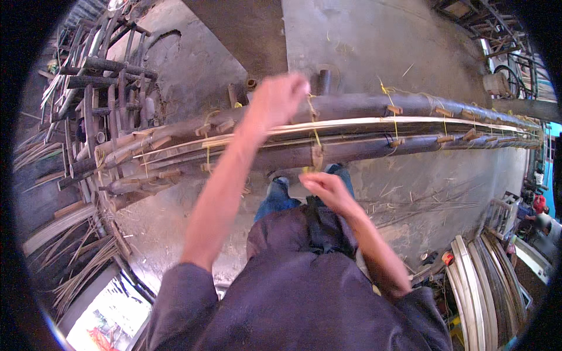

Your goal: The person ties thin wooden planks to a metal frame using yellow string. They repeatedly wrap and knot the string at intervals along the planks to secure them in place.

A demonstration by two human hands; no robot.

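Two long dark poles, a far pole (363,106) and a near pole (357,146), run side by side across in front of me, with pale split strips (351,121) lying lengthwise between them. Short wooden pegs (395,109) stick out of the poles, and thin yellow cords (396,127) cross from one to the other. Over the far pole, my left hand (275,98) is closed and smeared by motion; what it holds is unclear. My right hand (329,188) is just on my side of the near pole, its fingers pinched on a bit of yellow cord (305,170) beside a peg (317,157).
Racks of dark poles (111,82) stand at the left, above loose thin strips (76,269). Curved boards (480,286) lean at the lower right. A wide flat panel (246,29) lies beyond the poles. Another person (541,219) is at the far right edge.
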